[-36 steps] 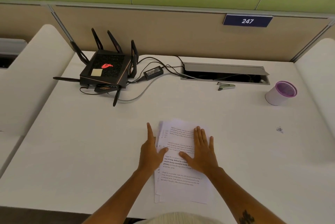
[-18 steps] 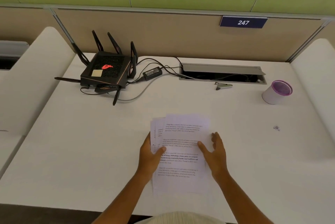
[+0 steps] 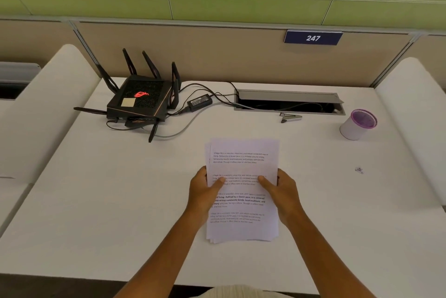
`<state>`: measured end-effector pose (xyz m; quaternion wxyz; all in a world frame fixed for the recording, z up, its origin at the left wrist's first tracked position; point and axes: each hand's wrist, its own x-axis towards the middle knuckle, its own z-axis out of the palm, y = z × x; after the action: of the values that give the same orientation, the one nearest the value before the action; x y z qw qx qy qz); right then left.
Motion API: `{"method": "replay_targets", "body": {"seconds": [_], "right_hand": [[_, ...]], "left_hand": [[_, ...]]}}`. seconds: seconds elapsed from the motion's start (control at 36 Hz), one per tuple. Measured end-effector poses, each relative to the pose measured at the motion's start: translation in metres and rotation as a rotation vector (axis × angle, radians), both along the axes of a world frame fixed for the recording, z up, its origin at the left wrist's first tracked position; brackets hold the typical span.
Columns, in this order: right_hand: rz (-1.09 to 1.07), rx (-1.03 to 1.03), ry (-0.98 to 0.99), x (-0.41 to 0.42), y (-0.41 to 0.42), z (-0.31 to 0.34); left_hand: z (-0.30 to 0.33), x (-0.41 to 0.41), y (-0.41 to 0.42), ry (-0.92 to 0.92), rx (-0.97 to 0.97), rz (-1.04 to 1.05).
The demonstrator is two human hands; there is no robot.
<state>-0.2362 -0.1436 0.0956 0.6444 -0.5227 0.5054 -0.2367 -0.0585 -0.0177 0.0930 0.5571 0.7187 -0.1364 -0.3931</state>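
The stack of white printed paper sheets [image 3: 242, 160] is pinched at both side edges, thumbs on top, by the left hand [image 3: 201, 191] and right hand [image 3: 284, 192], lower centre of the frame, over the white desk [image 3: 108, 201]. Sheets are fanned at the left edge, so one could get dropped if the pinch is loosened. Fingers underneath are hidden; lifted or lying flat can't be told.

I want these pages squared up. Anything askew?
Yes: the paper stack, gripped by the left hand and right hand, is fanned; lower sheets peek out along its left and bottom edges.
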Motion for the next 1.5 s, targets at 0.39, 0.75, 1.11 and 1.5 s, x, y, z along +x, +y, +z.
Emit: {"method": "replay_targets", "body": {"seconds": [0.39,0.75,1.11,1.5], "right_hand": [[-0.1,-0.296,-0.154,0.004,0.006,0.027],[-0.157,-0.215,-0.173,0.003,0.002,0.012],[-0.022,-0.152,-0.012,-0.004,0.0,-0.006],[0.116,0.307,-0.326,-0.033,-0.012,-0.001]], "left_hand": [[0.03,-0.012,-0.017,-0.09,-0.286,0.085],[0.03,-0.023,-0.026,-0.098,-0.298,0.133],[0.018,-0.017,-0.021,-0.033,-0.134,0.073],[0.028,0.012,-0.003,0.221,-0.252,0.265]]}}
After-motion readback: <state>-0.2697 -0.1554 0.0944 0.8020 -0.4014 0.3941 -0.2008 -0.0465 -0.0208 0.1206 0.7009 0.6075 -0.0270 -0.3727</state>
